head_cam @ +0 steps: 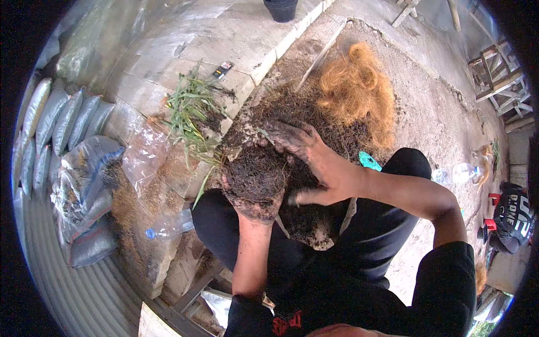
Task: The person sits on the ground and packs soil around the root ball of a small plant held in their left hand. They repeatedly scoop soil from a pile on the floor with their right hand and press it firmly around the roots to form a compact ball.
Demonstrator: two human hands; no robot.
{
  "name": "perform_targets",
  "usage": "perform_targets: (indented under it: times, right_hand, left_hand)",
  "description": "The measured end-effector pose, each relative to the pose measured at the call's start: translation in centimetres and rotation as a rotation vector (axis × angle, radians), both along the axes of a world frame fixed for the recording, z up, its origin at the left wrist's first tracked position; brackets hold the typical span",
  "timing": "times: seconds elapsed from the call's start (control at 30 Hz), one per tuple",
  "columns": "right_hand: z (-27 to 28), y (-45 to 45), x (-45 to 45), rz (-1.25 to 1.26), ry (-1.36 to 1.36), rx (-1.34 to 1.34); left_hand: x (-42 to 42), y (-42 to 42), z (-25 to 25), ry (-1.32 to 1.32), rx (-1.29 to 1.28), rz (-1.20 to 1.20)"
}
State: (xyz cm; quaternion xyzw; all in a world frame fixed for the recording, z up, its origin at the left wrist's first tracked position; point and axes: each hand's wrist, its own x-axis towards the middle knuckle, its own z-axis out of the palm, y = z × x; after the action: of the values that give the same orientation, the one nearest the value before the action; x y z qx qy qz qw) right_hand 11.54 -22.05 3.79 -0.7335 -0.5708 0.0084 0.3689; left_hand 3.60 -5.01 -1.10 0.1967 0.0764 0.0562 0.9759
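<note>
A round clump of dark soil laced with fine roots (257,172) rests in my left hand (259,210), whose fingers curl around its side and underside. Long green leaves stick out by the clump's left edge; whether they grow from it I cannot tell. My right hand (322,158) hovers at the clump's upper right with fingers spread and thumb apart, blurred and dirty with soil. Between my knees lies more dark soil (313,223). Beyond my hands is a heap of loose dark soil (303,103), with orange-brown coconut fibre (360,92) against it.
Uprooted leafy plants (189,109) lie on the slab at left, near a small box (222,70). Left are a clear plastic bag (145,156), a bottle (170,223), a sack (86,181) and stacked filled bags (63,118). A black pot (281,9) stands ahead; another person (511,215) is far right.
</note>
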Motion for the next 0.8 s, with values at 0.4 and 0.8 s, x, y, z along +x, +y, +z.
perform_targets:
  times: [0.4,0.8]
  right_hand:
    - [-7.8,0.1,4.8,-0.442,1.177,-0.223]
    - [-36.5,0.4,0.7,-0.269,0.438,-1.015]
  left_hand:
    - [-0.4,1.9,1.7,0.098,-0.278,0.125]
    - [-1.0,3.4,1.9,0.137,-0.271,0.177]
